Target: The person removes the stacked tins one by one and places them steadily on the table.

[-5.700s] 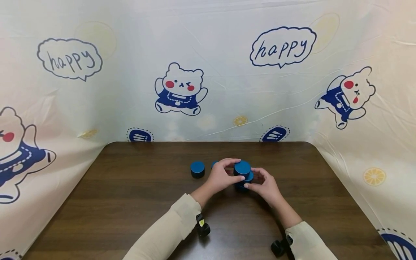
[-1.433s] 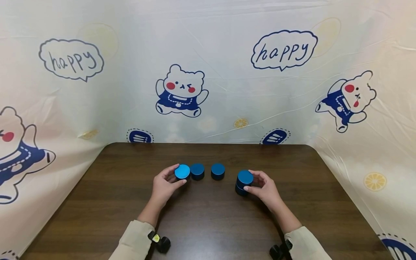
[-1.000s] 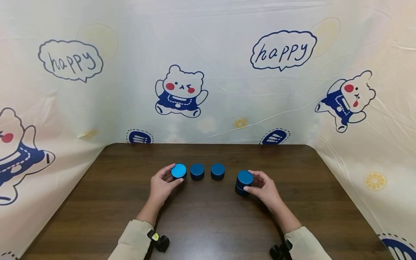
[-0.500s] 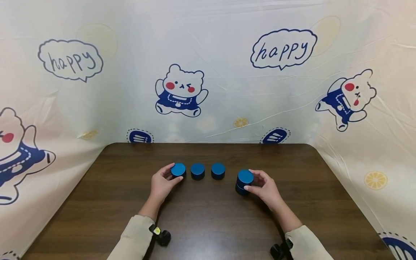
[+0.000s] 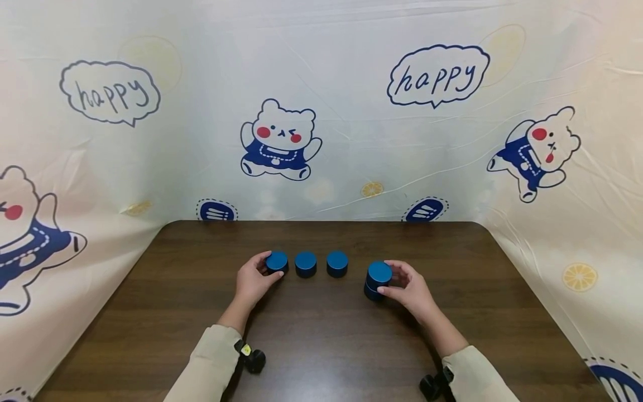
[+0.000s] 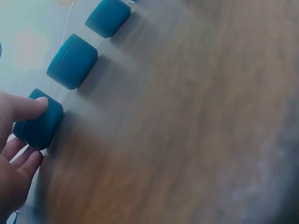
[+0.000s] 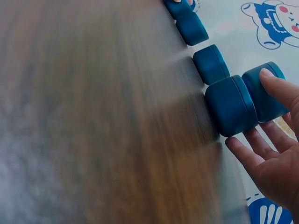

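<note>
While your left hand (image 5: 253, 279) lowered small round blue tin (image 5: 277, 261) onto dark wooden bench (image 5: 321, 335), row grew to three; fingers still pinch it. Right hand (image 5: 409, 290) grips two-high blue tin stack (image 5: 377, 281), top apparently offset.

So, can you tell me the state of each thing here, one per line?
Left hand: grips the leftmost blue tin, which stands on the table.
Middle two blue tins: standing alone, lids on.
Right hand: holds the top tin of the two-tin stack.
</note>
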Motion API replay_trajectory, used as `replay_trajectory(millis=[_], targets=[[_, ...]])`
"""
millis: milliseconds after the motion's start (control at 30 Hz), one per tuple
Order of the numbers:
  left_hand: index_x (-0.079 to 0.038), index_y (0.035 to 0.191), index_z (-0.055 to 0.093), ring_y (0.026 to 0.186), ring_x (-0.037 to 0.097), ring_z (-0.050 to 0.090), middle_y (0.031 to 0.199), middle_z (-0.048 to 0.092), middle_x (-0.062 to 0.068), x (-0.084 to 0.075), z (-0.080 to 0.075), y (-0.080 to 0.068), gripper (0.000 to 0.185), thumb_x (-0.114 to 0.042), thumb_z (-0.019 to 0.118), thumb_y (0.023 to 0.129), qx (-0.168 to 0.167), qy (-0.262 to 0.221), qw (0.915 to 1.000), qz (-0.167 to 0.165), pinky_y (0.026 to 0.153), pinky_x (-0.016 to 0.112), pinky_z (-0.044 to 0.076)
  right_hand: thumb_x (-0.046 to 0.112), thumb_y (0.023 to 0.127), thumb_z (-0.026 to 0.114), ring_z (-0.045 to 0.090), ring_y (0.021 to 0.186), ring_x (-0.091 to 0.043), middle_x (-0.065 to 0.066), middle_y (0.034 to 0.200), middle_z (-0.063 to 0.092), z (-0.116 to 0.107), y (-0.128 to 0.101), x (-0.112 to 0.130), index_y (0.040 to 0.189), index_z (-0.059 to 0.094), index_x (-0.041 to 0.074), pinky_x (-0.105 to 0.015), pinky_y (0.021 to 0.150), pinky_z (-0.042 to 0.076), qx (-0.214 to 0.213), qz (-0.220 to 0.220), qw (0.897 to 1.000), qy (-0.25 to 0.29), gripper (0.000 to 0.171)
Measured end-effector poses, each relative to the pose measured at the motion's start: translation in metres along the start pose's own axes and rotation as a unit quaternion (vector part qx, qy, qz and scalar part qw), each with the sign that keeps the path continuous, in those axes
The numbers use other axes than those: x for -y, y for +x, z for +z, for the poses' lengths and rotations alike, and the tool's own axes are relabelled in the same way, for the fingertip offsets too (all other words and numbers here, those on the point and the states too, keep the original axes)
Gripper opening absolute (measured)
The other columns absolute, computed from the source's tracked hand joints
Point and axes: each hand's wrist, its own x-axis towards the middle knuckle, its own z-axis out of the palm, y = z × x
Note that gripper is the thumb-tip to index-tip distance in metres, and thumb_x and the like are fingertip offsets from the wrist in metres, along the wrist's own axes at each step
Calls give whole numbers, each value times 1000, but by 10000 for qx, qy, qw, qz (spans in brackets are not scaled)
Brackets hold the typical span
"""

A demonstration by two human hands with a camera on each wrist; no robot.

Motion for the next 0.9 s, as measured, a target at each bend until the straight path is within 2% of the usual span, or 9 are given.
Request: replay_trajectory(millis=[200,533,667,900], targets=[[-3,140,45,120,36,52,132,52,22,-6,-2,-1,74,-7,83,77,-164,-208,9994,229,98,46,48,3,76,83,54,119,-36,-20,132,53,-2,2,0,141,46,6,-43,93,52,290,277,9992,65,75],[-5,135,52,113,33,54,125,54,17,-27,-3,-7,67,-13,85,76,-529,276,9931,1007,90,47,52,6,73,86,60,109,-29,-13,118,65,-2,5,-7,128,58,3,-47,97,48,202,432,9986,-236,62],[-5,134,53,113,34,54,125,54,16,-37,-1,-11,65,-11,84,76,-532,189,9917,1155,90,48,52,7,74,86,59,108,-29,-13,116,66,-2,5,-8,126,60,1,-48,98,47,223,435,9983,-317,59],[-6,131,55,115,29,54,126,54,13,-53,3,-15,62,-11,84,77,-314,-157,9920,1210,92,45,52,9,74,86,59,107,-28,-12,114,67,-1,6,-9,124,61,0,-49,98,46,268,434,9981,-338,57]])
